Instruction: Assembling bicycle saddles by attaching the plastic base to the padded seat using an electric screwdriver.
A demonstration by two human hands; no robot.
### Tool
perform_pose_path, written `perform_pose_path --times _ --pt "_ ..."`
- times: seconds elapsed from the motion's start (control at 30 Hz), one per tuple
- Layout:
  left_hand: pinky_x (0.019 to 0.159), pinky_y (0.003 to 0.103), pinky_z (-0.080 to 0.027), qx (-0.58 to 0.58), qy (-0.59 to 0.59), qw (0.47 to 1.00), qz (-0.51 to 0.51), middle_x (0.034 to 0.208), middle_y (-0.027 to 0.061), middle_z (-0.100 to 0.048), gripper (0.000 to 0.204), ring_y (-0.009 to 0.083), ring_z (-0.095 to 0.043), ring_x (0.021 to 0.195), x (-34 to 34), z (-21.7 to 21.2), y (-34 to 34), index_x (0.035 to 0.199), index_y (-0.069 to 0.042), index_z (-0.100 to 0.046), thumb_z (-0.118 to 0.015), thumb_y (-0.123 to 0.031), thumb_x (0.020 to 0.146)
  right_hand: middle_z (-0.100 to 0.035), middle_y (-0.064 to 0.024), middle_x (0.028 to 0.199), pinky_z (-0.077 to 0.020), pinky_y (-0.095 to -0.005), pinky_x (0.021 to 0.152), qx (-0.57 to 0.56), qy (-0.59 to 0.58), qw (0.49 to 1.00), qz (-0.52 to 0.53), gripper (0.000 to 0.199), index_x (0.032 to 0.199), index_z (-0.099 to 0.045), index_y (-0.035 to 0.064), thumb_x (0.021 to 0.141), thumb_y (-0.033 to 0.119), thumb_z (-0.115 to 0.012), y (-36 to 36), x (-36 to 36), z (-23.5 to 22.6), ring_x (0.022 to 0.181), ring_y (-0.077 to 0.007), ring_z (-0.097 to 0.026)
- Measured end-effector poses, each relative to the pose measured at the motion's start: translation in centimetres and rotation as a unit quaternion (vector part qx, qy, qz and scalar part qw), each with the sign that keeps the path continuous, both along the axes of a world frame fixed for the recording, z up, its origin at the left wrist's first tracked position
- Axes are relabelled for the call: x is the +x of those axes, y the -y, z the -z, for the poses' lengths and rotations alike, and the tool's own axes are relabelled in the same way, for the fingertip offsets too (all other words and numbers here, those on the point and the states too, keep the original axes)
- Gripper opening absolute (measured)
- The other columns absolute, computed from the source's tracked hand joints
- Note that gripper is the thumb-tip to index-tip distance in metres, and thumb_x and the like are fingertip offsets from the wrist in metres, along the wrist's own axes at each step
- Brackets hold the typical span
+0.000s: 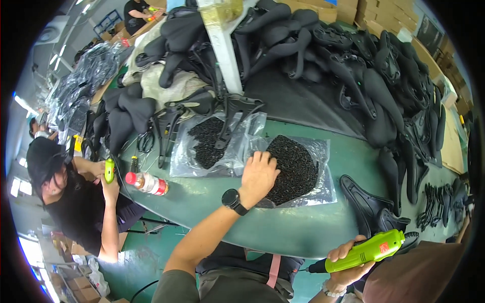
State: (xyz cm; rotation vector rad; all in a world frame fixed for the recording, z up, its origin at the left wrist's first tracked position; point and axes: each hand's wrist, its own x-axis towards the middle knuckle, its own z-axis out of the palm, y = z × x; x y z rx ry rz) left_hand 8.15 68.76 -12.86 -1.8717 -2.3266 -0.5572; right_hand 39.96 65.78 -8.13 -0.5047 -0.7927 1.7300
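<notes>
A heap of small black screws lies on a clear plastic bag on the green table. At the heap's left edge my left hand rests with bent fingers slightly apart; its thumb and fingertips are partly hidden. My left wrist carries a black watch. Low at the right, my right hand grips a lime-green electric screwdriver, its dark tip pointing left. Beyond the screwdriver, near the table edge, are black bicycle saddle parts. A second bag of black pieces lies left of the heap.
Black bicycle saddles are piled along the table's far side around a white post. A red-capped bottle lies at the left. Beside it a co-worker holds another green tool. Brown fabric fills the lower right.
</notes>
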Motion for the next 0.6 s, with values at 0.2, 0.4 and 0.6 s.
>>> perform_pose_path --times 0.2,0.4,0.6 --pt "0.077 0.035 -0.048 0.112 0.022 0.993 0.033 0.086 0.0061 -0.056 0.017 0.0258 -0.052 0.088 -1.5 1.4 0.8 0.078 -0.007 -0.067 -0.069 -0.023 0.082 -0.053 -0.0100 0.073 -0.0481 -0.0362 0.049 0.010 0.014 1.000 0.016 0.075 0.131 -0.037 0.0054 0.091 0.068 -0.046 2.7 -0.6 -0.3 0.048 -0.0209 -0.052" --pt "0.080 0.037 -0.046 0.174 0.054 0.982 0.046 0.085 0.0079 -0.054 0.017 0.0263 -0.052 0.089 -0.9 2.7 1.5 0.079 -0.008 -0.063 -0.065 -0.023 0.084 -0.056 -0.0112 0.076 -0.0451 -0.0335 0.054 0.017 0.041 0.997 -0.066 0.084 0.126 -0.046 0.0031 0.079 0.071 -0.060 5.4 -2.0 -3.6 0.059 -0.0233 -0.054" --pt "0.068 0.040 -0.048 0.210 0.175 0.959 0.070 0.080 0.0114 -0.053 0.025 0.0295 -0.052 0.079 1.9 2.0 6.8 0.076 -0.005 -0.055 -0.062 -0.025 0.089 -0.054 -0.0108 0.077 -0.0435 -0.0348 0.056 0.096 0.027 0.991 -0.093 0.102 0.125 -0.045 0.0032 0.068 0.087 -0.052 6.0 -4.4 -3.4 0.061 -0.0232 -0.049"
